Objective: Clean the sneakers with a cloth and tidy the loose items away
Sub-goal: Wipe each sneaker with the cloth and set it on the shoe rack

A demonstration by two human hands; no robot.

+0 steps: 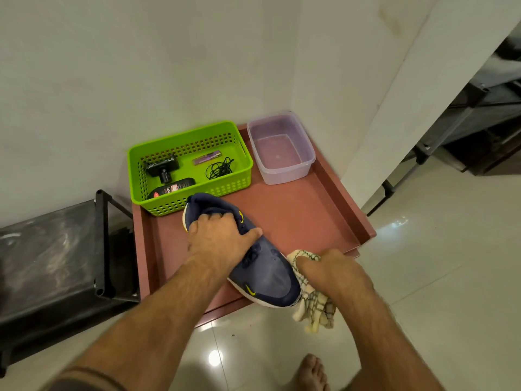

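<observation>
Navy mesh with yellow trim: the low-cut sneaker (pixel 253 258) lies across the near part of the reddish-brown tray-like worktop (pixel 315 218), its toe jutting past the near edge toward me. In the head view, the only one I have, my left hand (pixel 218 238) grips it at the collar, fingers (pixel 218 218) curled over the rim into the opening and thumb stretched along the laces. My right hand (pixel 335 273) is bunched around the cream checked cloth (pixel 313 303), its fingers clamped on the fabric and pressed against the right side of the toe, with the rest of the cloth hanging below the worktop edge.

I judge I am partway through wiping this shoe's sidewall. To do it well I should keep the left grip firm so the shoe does not skid off the edge, work the cloth in short strokes along the white sole rim, and fold the loose tail into my palm so it does not drag on the floor tiles.

The clear plastic tub (pixel 282 149) holding a little water sits at the far right corner for re-wetting. The lime-green perforated basket (pixel 191 162), just behind the heel, already holds a black bottle (pixel 173 189), a tangled black cord (pixel 220 167), a small purple tube (pixel 205 158) and a black clamp-like gadget (pixel 162 167). I see no second sneaker.
</observation>
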